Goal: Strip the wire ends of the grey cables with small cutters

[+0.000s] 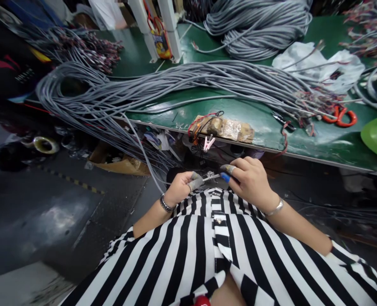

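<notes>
A black-and-white striped shirt (182,250) fills the space closest to the camera, worn by the person at work. Just beyond it, over the lap, the left hand (180,187) pinches a thin grey cable end (211,176) between thumb and finger, both tips in grey covers. The right hand (250,180) faces it, its covered tips — one grey, one blue — drawn close together at the far side of the cable end; whether they grip it or only touch it, I cannot tell. For work this fine, it would seem best to keep the left pinch firm and near the tip, let the right fingers work gently, and leave slack in the cable so nothing tugs. Past the hands, a pink clip (209,144) hangs at the edge of a green bench (182,118), beside a tape-wrapped block (236,129). Farther back, a long bundle of grey cables (188,80) stretches across, with orange-red scissor handles (346,118) near its frayed right end. Behind lies a large cable coil (261,27).
</notes>
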Demonstrator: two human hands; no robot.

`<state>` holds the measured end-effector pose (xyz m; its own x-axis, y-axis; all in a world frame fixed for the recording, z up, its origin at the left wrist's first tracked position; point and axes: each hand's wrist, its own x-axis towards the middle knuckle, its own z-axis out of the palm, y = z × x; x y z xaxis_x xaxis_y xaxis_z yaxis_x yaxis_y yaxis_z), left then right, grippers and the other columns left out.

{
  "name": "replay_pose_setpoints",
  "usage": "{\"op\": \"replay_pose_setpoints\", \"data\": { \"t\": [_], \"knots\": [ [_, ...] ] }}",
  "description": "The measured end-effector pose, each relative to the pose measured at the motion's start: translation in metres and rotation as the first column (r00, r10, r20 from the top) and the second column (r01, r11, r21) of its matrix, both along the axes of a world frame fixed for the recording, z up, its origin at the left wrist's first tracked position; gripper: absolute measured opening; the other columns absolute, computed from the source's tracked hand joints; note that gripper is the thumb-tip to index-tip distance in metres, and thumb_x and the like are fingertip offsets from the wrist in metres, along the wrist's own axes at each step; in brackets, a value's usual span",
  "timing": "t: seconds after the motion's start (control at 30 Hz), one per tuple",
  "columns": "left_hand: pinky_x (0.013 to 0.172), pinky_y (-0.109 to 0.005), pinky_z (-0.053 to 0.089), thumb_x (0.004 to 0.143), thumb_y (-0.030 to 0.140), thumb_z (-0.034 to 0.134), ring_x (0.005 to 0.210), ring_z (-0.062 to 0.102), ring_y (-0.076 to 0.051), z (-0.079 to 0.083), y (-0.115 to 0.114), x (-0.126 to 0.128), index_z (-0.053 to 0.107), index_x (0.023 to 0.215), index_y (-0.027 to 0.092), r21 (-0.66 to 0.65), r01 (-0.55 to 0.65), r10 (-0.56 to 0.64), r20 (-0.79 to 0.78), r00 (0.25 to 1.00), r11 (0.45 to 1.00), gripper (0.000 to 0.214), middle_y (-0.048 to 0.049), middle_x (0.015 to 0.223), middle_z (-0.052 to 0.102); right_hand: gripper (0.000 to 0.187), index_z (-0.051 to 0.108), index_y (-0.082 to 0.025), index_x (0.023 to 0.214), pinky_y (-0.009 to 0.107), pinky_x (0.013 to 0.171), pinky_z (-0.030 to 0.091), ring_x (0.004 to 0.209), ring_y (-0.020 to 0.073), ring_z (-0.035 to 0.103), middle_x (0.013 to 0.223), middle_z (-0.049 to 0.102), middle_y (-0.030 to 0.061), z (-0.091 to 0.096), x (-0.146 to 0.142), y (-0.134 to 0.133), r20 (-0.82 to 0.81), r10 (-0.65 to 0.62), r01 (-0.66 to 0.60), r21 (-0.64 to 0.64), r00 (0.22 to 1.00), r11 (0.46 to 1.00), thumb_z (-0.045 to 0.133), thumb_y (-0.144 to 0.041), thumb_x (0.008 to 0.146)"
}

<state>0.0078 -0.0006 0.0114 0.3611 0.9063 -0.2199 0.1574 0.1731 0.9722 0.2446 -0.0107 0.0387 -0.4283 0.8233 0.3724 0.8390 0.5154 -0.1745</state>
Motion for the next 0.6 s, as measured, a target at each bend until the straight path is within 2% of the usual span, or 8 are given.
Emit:
{"op": "replay_pose_setpoints", "data": {
  "t": [0.2, 0.6],
  "knots": [
    [0.058, -0.020, 0.042, 0.072, 0.037, 0.069, 0.058, 0.051, -0.008, -0.0050, -0.0007, -0.0030, 0.062, 0.069, 0.012, 0.038, 0.021, -0.021, -0.016, 1.000, 0.999, 0.026, 0.0014, 0.062, 0.060, 0.020, 0.060, -0.019, 0.074, 0.036, 0.067, 0.026, 0.076, 0.0204, 0.043, 0.079, 0.059, 0.0069, -0.0011, -0.0059, 0.0022, 0.096, -0.006, 0.002, 0.045, 0.995, 0.999, 0.055, -0.036, 0.085],
    [0.054, -0.017, 0.040, 0.072, 0.039, 0.070, 0.054, 0.048, -0.006, -0.0005, -0.0043, -0.0018, 0.061, 0.070, 0.011, -0.034, 0.041, -0.041, -0.007, 0.999, 0.999, 0.029, 0.0023, 0.060, 0.058, 0.018, 0.058, -0.018, 0.073, 0.034, 0.067, 0.024, 0.075, 0.0182, 0.042, 0.078, 0.059, 0.0049, -0.0008, -0.0086, 0.0005, 0.119, 0.008, -0.010, 0.015, 0.993, 1.000, 0.056, -0.032, 0.084]
  ]
}}
